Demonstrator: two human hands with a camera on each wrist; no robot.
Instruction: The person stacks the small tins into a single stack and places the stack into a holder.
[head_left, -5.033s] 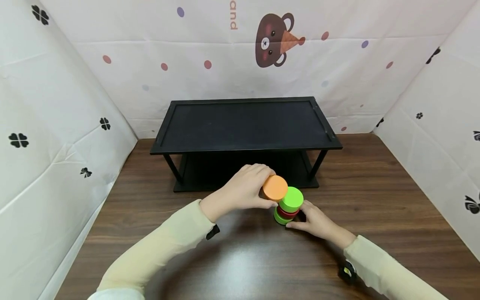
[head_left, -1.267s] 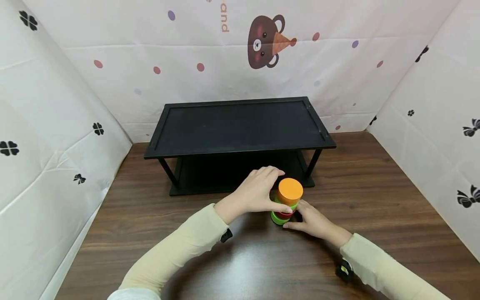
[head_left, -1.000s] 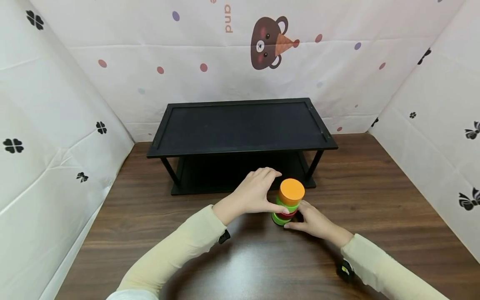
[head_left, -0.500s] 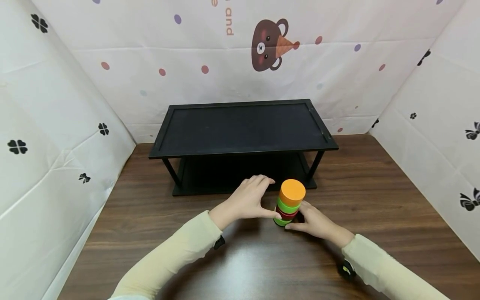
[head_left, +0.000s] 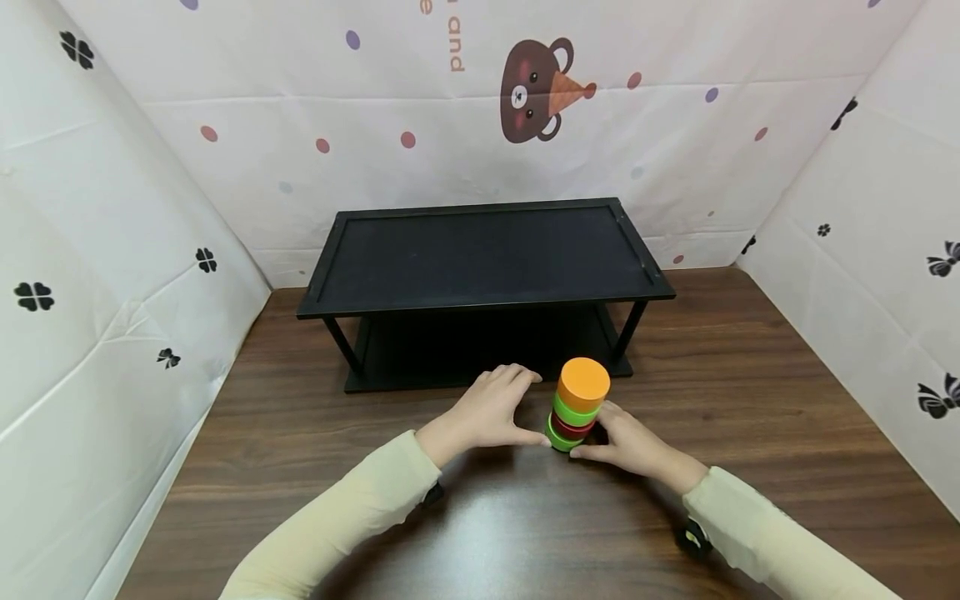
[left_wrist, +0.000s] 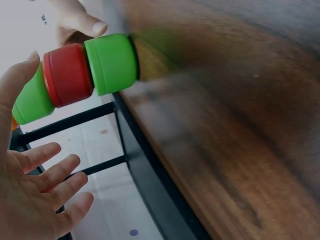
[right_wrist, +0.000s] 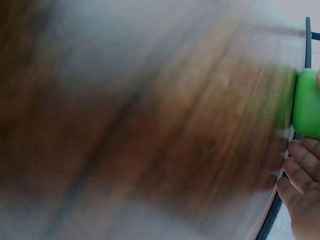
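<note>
A stack of smooth round blocks stands upright on the wooden table: a green block [head_left: 562,438] at the bottom, then a red block [left_wrist: 67,75], a second green block [head_left: 575,412] and an orange block [head_left: 584,382] on top. My left hand [head_left: 483,415] is just left of the stack, fingers spread, nothing in its grasp; in the left wrist view its palm faces the stack. Low on the right, my right hand [head_left: 637,446] holds the bottom green block between thumb and fingers. The stack hides some of its fingertips in the head view.
A black two-level shelf [head_left: 480,257] stands behind the stack, its lower board [head_left: 450,354] close to my left hand. White patterned sheets [head_left: 337,75] enclose the back and both sides of the brown wooden table [head_left: 750,375].
Five seconds ago my left hand held the orange block beside the stack; now that block rests on top. My left hand has let go and drawn down and left. The right hand stays put.
</note>
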